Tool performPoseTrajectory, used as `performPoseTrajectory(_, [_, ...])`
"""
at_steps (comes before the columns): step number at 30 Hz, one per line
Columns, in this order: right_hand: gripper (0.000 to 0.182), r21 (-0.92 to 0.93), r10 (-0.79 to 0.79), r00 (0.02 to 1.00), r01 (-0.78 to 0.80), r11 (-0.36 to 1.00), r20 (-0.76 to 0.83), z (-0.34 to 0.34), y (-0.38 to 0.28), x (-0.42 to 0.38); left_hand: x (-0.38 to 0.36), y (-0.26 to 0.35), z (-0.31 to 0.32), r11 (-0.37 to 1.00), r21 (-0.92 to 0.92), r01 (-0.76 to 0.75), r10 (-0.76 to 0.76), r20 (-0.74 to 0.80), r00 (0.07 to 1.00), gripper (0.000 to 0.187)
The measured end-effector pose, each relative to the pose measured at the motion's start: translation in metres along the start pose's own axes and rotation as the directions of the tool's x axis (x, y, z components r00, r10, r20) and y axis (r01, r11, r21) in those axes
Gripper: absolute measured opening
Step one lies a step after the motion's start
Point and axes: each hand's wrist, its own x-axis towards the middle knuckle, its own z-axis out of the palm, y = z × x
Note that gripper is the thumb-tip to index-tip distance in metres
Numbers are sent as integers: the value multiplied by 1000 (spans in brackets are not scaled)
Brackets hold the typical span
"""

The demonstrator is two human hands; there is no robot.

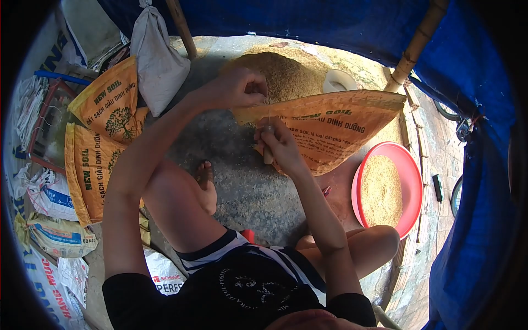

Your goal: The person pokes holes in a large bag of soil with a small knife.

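An orange NEW SOIL sack (341, 129) is held up in front of me, its mouth edge along the top and one corner near my hands. My right hand (280, 144) is closed around a wooden-handled awl (268, 157), whose thin spike points up against the sack's corner. Just above that corner my left hand (247, 89) is closed, fingertips pinched together; what they hold, if anything, is too small to make out.
A pink basin (416, 203) of grain husks stands at the right. Behind the sack lies a husk heap (286, 71) with a white scoop-like container (338, 81). More orange sacks (102, 148) and a tied white sack (158, 63) stand left. Blue tarp (330, 19) and bamboo poles (418, 47) enclose the space.
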Motion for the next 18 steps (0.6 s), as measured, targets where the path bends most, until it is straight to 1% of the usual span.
performPoseTrajectory(1, [25,57,31,1000,-31,998,7,0,-1,0,-1,2,0,1000,7,-27,27,-35,999,17])
performPoseTrajectory(2, [25,56,30,1000,-31,998,8,-1,-1,0,-2,4,0,998,15,-53,54,-69,996,17])
performPoseTrajectory(3, [25,121,51,998,-53,991,22,-2,-1,1,-2,3,0,998,15,-53,54,-70,996,17])
performPoseTrajectory(4, [26,186,70,997,-76,980,38,-3,0,1,-1,2,0,995,63,-80,84,-77,993,15])
performPoseTrajectory(5, [26,185,70,997,-76,980,39,-4,1,2,-1,1,0,988,111,-106,115,-82,990,14])
performPoseTrajectory(7, [27,303,101,994,-112,946,50,-5,2,2,0,3,0,988,116,-102,112,-82,990,14])
performPoseTrajectory(11, [28,266,98,995,-93,960,-8,-4,0,-1,2,1,1,989,92,-116,126,-113,986,14])
performPoseTrajectory(13, [23,296,88,992,-57,953,-95,-4,3,1,3,1,1,985,99,-139,151,-121,981,14])
performPoseTrajectory(14, [23,296,88,992,-56,953,-96,-5,3,1,3,1,1,982,106,-159,172,-130,976,14])
performPoseTrajectory(16, [31,329,82,992,-48,943,-92,-6,-1,0,2,3,-1,980,138,-143,160,-122,979,14])
performPoseTrajectory(18, [30,355,87,992,-50,934,-89,-7,0,0,1,5,-3,977,169,-127,148,-114,982,14])
